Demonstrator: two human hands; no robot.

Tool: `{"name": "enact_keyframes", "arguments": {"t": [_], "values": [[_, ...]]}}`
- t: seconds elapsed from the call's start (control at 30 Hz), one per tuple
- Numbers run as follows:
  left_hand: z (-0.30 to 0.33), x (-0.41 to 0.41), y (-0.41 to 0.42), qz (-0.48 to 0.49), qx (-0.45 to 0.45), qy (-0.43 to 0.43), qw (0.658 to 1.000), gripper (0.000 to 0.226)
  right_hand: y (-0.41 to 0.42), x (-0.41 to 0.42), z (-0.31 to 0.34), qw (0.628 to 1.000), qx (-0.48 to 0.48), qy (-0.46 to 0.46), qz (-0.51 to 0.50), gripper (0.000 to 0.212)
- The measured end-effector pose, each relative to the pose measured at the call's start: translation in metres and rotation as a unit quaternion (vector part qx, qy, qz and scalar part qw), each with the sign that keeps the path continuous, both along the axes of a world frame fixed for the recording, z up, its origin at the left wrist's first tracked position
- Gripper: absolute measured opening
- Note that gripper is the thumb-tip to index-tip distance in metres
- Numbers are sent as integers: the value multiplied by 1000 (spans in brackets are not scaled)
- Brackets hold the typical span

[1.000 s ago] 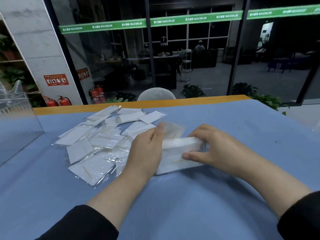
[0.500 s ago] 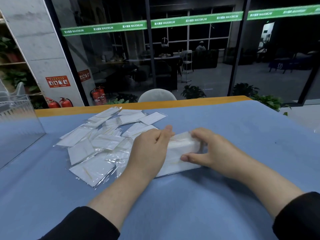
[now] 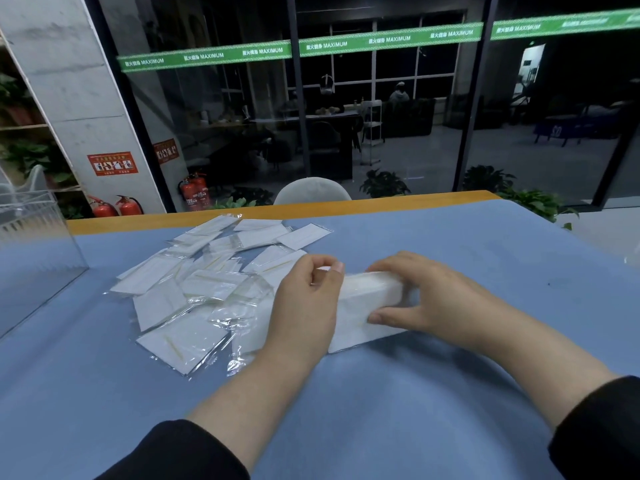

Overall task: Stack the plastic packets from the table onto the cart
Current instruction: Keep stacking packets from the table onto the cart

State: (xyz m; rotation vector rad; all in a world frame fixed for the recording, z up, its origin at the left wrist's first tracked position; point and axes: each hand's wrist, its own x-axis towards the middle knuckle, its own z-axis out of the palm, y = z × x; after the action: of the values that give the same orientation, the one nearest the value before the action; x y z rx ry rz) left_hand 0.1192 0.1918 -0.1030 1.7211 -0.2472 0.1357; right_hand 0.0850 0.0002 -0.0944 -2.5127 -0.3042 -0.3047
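Stack partly behind left hand (far end hidden)

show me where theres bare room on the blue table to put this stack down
Bare blue cloth-covered table lies right of the right hand to the table's edge, and along the near side around the forearms. Left of the left hand is crowded with loose clear plastic packets, which reach toward the clear acrylic box.

Green band across glass wall: "MAXIMUM" repeated, beside small unreadable characters. Red wall sign illegible.
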Motion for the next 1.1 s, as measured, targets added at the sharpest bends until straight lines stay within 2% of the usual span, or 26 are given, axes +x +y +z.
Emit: {"name": "enact_keyframes", "arguments": {"t": [0.07, 0.13, 0.27, 0.37, 0.47, 0.57, 0.73, 0.87, 0.97, 1.1], "values": [[-1, 0, -1, 1, -21, 30, 999, 20, -3, 2, -4, 998, 62, 6, -6, 39], [1, -2, -2, 9, -41, 26, 999, 29, -1, 1, -4, 995, 103, -6, -2, 35], [3, -4, -1, 36, -80, 2, 996, 30, 4, -2, -5, 989, 147, -25, 16, 43], [0, -4, -3, 10, -51, 32, 998, 22, 4, -3, -7, 993, 117, 25, 13, 51], [1, -8, -5, -25, -44, 50, 997, 40, 5, -6, -4, 993, 110, 49, 13, 46], [4, -11, -5, -38, -82, 61, 994, 46, 6, -8, -1, 992, 112, 58, 11, 38], [10, -11, 1, -57, -162, 66, 983, 63, 11, -19, 8, 996, 84, 15, -18, 34], [6, -17, -2, -111, -101, 92, 984, 54, 9, -39, 5, 999, 7, 22, -37, 39], [4, -20, -2, -145, -32, 79, 986, 47, 11, -49, 2, 999, -2, 32, -40, 45], [3, -14, 10, -231, -15, 41, 972, 68, 9, -63, 9, 996, 27, 7, -81, 39]]}}
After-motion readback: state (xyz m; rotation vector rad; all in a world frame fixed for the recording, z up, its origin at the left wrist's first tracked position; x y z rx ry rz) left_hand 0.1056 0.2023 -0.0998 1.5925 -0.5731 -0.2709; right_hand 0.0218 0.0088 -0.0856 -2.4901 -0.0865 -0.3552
